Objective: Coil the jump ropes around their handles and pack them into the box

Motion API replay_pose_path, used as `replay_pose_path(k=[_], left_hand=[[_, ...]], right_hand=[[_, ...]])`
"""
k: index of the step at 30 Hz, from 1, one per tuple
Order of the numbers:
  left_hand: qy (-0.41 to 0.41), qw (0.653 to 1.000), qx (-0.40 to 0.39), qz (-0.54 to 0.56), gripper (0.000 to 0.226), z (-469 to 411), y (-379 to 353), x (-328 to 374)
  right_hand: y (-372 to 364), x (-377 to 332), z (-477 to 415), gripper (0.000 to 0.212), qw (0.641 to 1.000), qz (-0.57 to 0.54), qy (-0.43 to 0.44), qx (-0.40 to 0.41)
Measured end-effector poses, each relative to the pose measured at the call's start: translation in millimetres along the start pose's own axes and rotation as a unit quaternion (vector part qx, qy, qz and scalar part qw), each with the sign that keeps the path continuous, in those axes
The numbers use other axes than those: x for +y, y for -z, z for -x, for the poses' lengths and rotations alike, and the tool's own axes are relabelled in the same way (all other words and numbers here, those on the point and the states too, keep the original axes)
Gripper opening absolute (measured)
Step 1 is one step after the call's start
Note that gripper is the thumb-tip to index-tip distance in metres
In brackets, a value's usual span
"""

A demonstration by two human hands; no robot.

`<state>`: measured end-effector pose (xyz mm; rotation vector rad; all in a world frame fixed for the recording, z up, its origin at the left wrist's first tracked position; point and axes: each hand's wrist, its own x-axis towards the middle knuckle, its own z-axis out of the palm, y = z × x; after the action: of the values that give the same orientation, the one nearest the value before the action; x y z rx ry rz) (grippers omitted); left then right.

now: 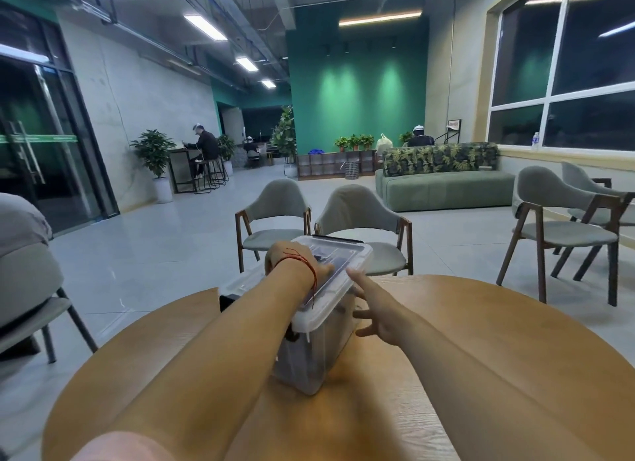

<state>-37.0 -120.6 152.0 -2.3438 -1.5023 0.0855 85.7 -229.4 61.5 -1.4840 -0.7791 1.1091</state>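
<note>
Table (481,357) far edge: box (309,361) looks packed, left hand (292,263) flat on lid (347,254), right hand (376,311) splayed beside, neither gripping; probably latching next.

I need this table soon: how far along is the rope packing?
Done, apparently: dark contents show through the clear plastic box on the round wooden table. In hand: the left hand presses the translucent lid, and the right hand touches the box's side. Left, probably: seating and latching the lid.
</note>
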Motion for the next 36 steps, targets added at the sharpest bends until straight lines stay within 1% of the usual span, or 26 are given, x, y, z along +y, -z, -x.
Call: replay_pose_path(k=[1, 2, 4, 6, 8, 10, 12, 15, 16, 19, 23, 26, 28, 30, 32, 35, 36], left_hand=[[0.008, 1.000, -0.012, 0.019, 0.117, -1.6, -5.9, -1.9], [0.005, 0.998, -0.029, 0.062, 0.117, -4.0, -14.4, -5.6], [-0.016, 0.982, -0.069, 0.173, 0.118, -10.9, -36.8, -16.4], [-0.018, 0.967, -0.091, 0.236, 0.128, -18.5, -56.1, -29.7], [-0.018, 0.966, -0.093, 0.242, 0.135, -25.6, -67.9, -42.2], [-0.014, 0.966, -0.099, 0.236, 0.139, -29.9, -72.3, -55.6], [0.001, 0.970, -0.097, 0.224, 0.144, -32.2, -77.3, -69.9], [0.027, 0.971, -0.094, 0.219, 0.142, -38.8, -89.9, -99.3], [0.038, 0.970, -0.093, 0.221, 0.142, -41.1, -95.3, -111.6], [0.068, 0.967, -0.098, 0.227, 0.142, -44.9, -110.9, -150.6], [0.108, 0.963, -0.101, 0.224, 0.144, -46.5, -130.6, -198.2], [0.136, 0.959, -0.099, 0.228, 0.145, -54.0, -141.8, -220.9], [0.126, 0.960, -0.090, 0.232, 0.138, -51.4, -139.5, -223.1], [0.105, 0.964, -0.062, 0.236, 0.119, -42.3, -129.7, -219.5], [0.064, 0.971, -0.026, 0.230, 0.099, -34.1, -119.3, -209.4], [0.002, 0.968, -0.001, 0.251, 0.088, -30.8, -101.0, -181.7], [-0.016, 0.969, 0.003, 0.246, 0.088, -29.6, -94.9, -168.4]], right_hand=[[-5.4, -1.6, -1.3, 0.093, 1.000, 0.004, -0.003, -0.014], [-10.3, -2.4, -2.4, 0.089, 1.000, -0.002, -0.005, -0.029], [-16.9, -1.0, -7.9, 0.072, 0.998, -0.028, 0.000, -0.052], [-22.3, -1.1, -12.2, 0.063, 0.997, -0.040, 0.004, -0.065], [-31.8, -3.7, -17.3, 0.064, 0.996, -0.055, 0.002, -0.073], [-45.4, -7.3, -23.4, 0.061, 0.995, -0.071, -0.003, -0.076], [-60.2, -10.4, -30.1, 0.051, 0.994, -0.073, -0.003, -0.078], [-89.2, -13.0, -43.7, 0.034, 0.992, -0.072, -0.005, -0.101], [-100.8, -14.2, -47.9, 0.036, 0.991, -0.072, -0.008, -0.110], [-139.6, -16.4, -62.3, 0.053, 0.989, -0.066, -0.017, -0.134], [-188.4, -16.6, -74.7, 0.057, 0.985, -0.056, -0.016, -0.165], [-208.7, -20.4, -84.0, 0.066, 0.986, 0.004, -0.002, -0.169], [-207.6, -22.1, -89.0, 0.077, 0.986, 0.062, 0.007, -0.156], [-198.0, -22.4, -90.4, 0.082, 0.984, 0.111, 0.021, -0.134], [-180.9, -23.2, -86.1, 0.083, 0.981, 0.156, 0.046, -0.108], [-145.3, -29.2, -83.6, 0.090, 0.967, 0.230, 0.087, -0.062], [-131.5, -31.9, -83.6, 0.093, 0.956, 0.272, 0.102, -0.042]])
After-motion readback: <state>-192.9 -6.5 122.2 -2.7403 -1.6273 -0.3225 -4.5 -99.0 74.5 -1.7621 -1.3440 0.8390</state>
